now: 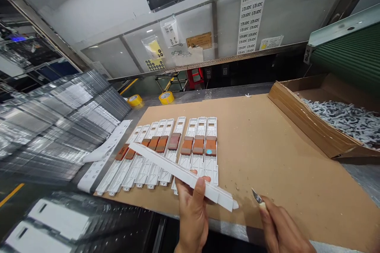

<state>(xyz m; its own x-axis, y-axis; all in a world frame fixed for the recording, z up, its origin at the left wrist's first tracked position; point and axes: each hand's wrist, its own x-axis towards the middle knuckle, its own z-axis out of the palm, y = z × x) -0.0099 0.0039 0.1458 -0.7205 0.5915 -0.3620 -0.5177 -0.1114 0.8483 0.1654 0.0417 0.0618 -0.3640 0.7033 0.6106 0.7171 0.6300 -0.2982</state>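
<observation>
Holding the white plastic strip (184, 173) clamped in my left hand (192, 209), I see its long axis from 10 to 4 o'clock, while my right hand (282, 229), closed on the small knife (257, 198), waits near its 4 o'clock end.

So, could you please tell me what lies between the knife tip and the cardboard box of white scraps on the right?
In the head view, only bare brown cardboard sheet with a few tiny crumbs lies between the knife in the right hand and the box.
</observation>
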